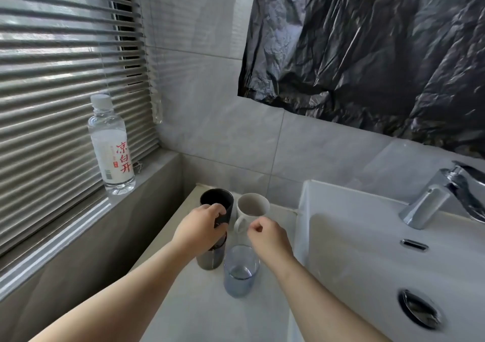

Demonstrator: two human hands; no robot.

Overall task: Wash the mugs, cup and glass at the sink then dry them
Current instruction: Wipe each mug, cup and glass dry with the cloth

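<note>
Left hand (pixel 202 226) fingers (pixel 216 207) grasp black mug (pixel 216 197) by wall; right hand (pixel 267 239) clenched, empty, beside white mug (pixel 253 206) on bench (pixel 199 315). Ceramic likely rigid, chippable, slick when wet; handle (pixel 238 225) looks safest.

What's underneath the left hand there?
A grey cup stands under the left hand, whose fingers grip the black mug; only the cup's lower half shows. Its rim and contents are covered.

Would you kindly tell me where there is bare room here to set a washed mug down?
The counter is bare in front of the blue glass, between the window ledge and the sink. The sink's basin is bare too. The back corner is crowded: black mug, white mug and grey cup stand close together.
</note>
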